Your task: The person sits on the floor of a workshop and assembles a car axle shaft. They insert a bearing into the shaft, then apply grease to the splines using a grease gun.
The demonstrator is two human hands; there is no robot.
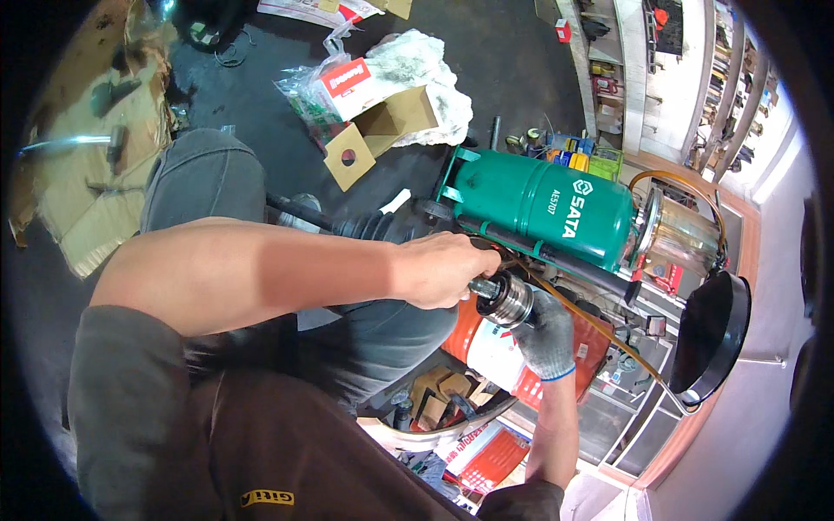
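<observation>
My bare left hand (447, 269) is closed round a dark drive shaft, whose black ribbed rubber boot (375, 226) shows beyond the wrist, above my knee. A short bright stub of the shaft comes out past the fingers and meets a round metal joint (506, 300) with a ringed, shiny cup. My right hand (549, 334), in a grey work glove with a blue-edged cuff, is wrapped round the far side of that joint. Its fingertips are partly hidden behind the metal.
A green tank (543, 204) with a clear cylinder (682, 233) and black pan (712, 339) lies across the right. Red-and-white drums (473, 343) stand below my hands. An open cardboard box (352, 156) and white cloth (426, 74) lie ahead; a hammer (115, 149) rests on flattened cardboard (130, 204).
</observation>
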